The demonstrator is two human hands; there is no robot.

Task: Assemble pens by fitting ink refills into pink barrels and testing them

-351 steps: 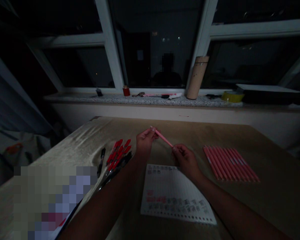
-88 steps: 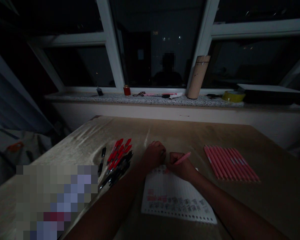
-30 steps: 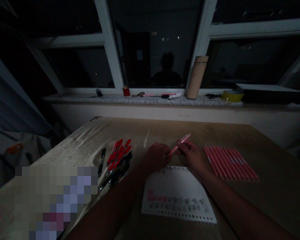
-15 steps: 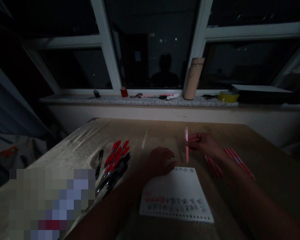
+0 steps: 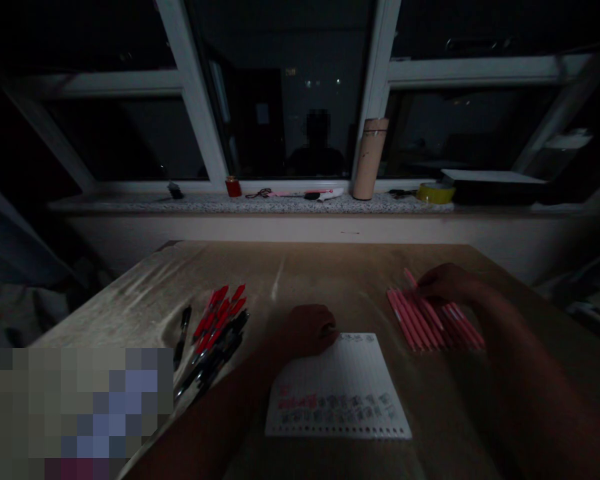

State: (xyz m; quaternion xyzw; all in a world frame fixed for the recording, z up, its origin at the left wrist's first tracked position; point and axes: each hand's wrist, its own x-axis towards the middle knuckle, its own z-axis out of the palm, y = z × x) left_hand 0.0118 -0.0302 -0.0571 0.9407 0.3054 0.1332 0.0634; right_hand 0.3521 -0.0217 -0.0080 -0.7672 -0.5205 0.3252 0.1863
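My right hand (image 5: pixel 445 283) pinches a pink pen (image 5: pixel 411 279) at the right of the table. That pen lies over or just above a row of pink pens (image 5: pixel 407 320), set side by side; my hand hides part of the row. My left hand (image 5: pixel 310 329) rests by the top left corner of a lined paper sheet (image 5: pixel 353 370) with punched holes along its near edge. Its fingers are curled, and whatever may be in them is hidden. Red and black scribbled marks run across the lower part of the sheet.
Red pens (image 5: pixel 220 313) and black pens (image 5: pixel 215 363) lie loosely bunched on the left, one black pen (image 5: pixel 183 330) apart. On the windowsill beyond the table (image 5: pixel 320 267) stand a tan flask (image 5: pixel 371 160), a yellow tape roll (image 5: pixel 435 193) and a small red jar (image 5: pixel 233 187).
My right hand has carried the pink pen rightward from above the sheet to the pink pens, which now show as one row. My left fingers have curled in. The view has turned slightly.
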